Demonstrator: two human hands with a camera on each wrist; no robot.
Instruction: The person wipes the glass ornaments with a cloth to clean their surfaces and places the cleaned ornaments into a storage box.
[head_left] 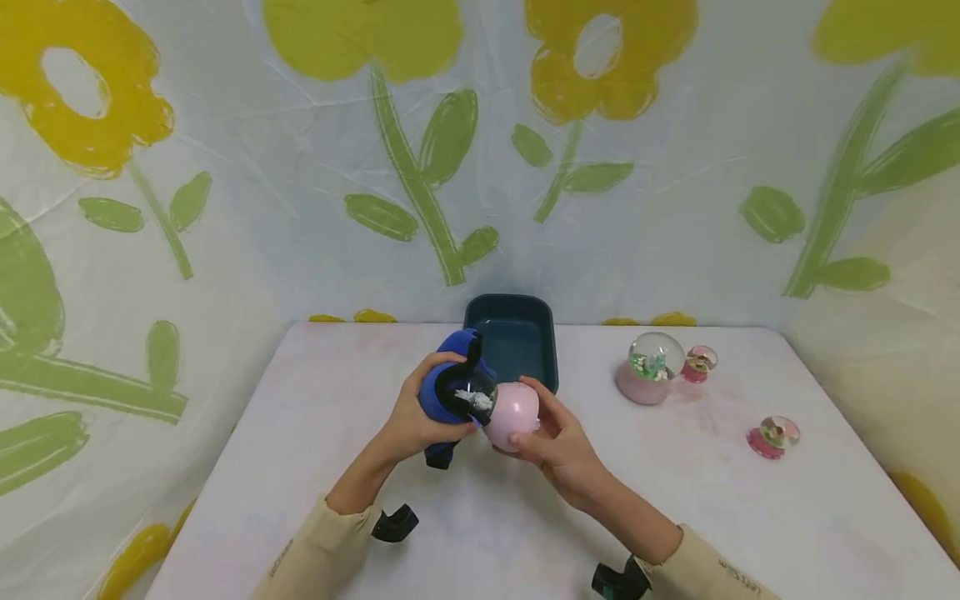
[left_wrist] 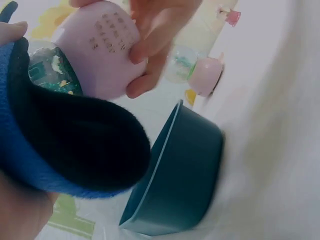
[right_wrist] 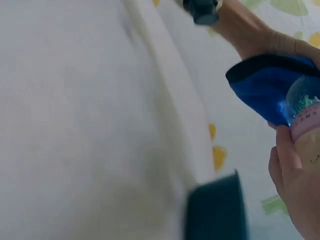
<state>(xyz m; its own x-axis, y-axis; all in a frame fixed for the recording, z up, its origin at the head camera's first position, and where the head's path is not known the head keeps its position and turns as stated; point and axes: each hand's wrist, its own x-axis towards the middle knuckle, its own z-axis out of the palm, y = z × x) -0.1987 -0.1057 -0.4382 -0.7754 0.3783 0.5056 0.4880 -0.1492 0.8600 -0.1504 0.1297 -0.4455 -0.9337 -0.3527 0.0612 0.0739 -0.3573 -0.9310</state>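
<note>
In the head view, my left hand (head_left: 408, 425) grips a blue fuzzy cloth (head_left: 433, 396) with a black lining, perhaps a mitt or glove. It wraps part of the clear dome of a snow globe (head_left: 516, 414). My right hand (head_left: 566, 458) holds that globe by its pink rounded base, tilted sideways above the table. Gold lettering marks the base of the snow globe (left_wrist: 82, 62) in the left wrist view, with green and gold bits inside the dome. A loose black flap of the cloth (left_wrist: 90, 140) hangs toward that camera.
Behind the hands stands a dark teal bin (head_left: 517, 342). To the right are a larger snow globe (head_left: 643, 387) on a pink base and two small pink ornaments with clear tops, one ornament (head_left: 696, 372) beside it, another ornament (head_left: 767, 442) nearer. A flowered sheet (head_left: 300, 208) hangs behind the white table (head_left: 337, 358).
</note>
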